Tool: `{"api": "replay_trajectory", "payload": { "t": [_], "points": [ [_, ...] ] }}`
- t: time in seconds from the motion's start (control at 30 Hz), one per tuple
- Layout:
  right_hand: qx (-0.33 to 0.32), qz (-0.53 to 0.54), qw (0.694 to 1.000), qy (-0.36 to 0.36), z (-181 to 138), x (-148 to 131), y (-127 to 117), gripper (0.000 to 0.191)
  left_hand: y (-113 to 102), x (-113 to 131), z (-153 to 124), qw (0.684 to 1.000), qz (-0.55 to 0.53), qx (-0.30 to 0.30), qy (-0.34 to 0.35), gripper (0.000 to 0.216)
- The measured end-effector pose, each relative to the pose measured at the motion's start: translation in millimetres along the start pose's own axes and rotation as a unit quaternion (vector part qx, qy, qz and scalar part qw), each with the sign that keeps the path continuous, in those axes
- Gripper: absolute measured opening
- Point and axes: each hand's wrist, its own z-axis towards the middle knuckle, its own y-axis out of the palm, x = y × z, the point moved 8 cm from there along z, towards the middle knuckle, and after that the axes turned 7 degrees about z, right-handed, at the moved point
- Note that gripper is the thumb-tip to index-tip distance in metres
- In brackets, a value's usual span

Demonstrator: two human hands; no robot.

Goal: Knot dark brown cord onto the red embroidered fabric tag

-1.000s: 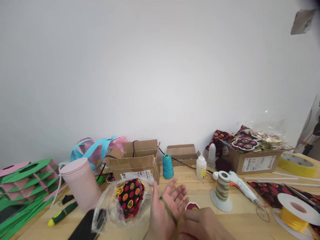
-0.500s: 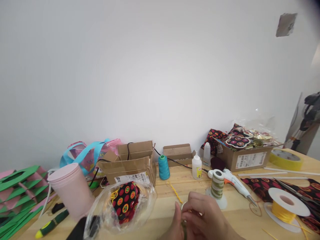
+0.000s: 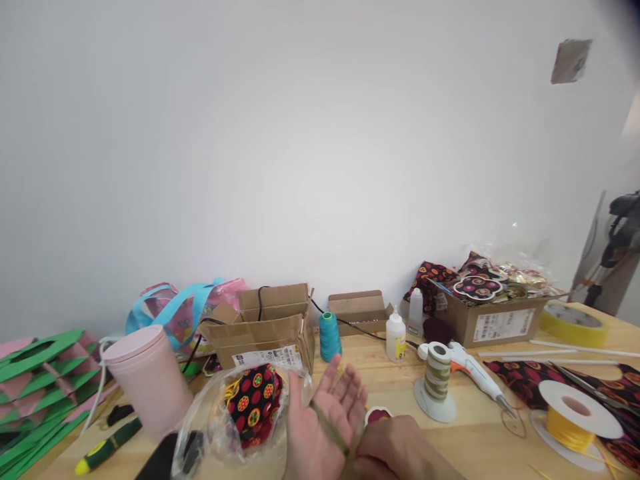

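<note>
Crossing the palm of the wide-spread left hand: olive ribbon. Right hand curled, gripping the ribbon beside it. Dark-red patch just beyond.

pink canister | teal thread cone | yellow tape roll | dark slab, possibly a phone

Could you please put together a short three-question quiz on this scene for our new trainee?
1. What lies across the open palm of the left hand?
2. True or false: the teal thread lies on its side.
3. What colour is the cord wound on the white spool: (a) blue, (b) yellow or (c) red?

Key: 1. A green ribbon. 2. False; it stands upright. 3. (b).
</note>
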Motion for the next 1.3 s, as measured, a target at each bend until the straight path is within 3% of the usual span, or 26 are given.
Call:
{"api": "replay_trajectory", "payload": {
  "t": [0.17,0.4,0.6,0.73,0.97,1.17,1.3],
  "points": [
    [-0.012,-0.052,0.998,-0.025,-0.7,-8.1,-3.4,0.014,-22.2,10.7,3.3,0.993,0.006,0.1,0.067,0.052],
    [-0.017,-0.09,0.991,-0.092,-0.9,-16.2,0.6,0.018,-24.9,13.2,0.0,0.985,0.027,0.141,0.097,0.052],
    [-0.012,-0.111,0.991,-0.067,-2.2,-17.4,-11.5,0.018,-31.1,17.1,0.2,0.982,0.023,0.155,0.103,0.057],
    [0.031,-0.064,0.993,-0.092,-3.9,-22.3,-25.5,0.019,-25.0,2.8,3.2,0.99,0.046,0.13,0.033,0.054],
    [0.137,0.097,0.979,-0.113,-9.1,-23.2,-51.6,0.034,7.4,-50.1,-2.8,0.986,0.073,0.012,-0.146,0.057],
    [0.174,0.101,0.979,-0.019,-10.9,-5.9,-61.8,0.034,14.8,-85.8,-9.2,0.97,0.092,-0.055,-0.218,0.05],
    [0.178,0.148,0.972,0.037,-10.6,7.8,-60.3,0.021,9.8,-92.0,-18.3,0.954,0.131,-0.07,-0.26,0.071]
  ]
}}
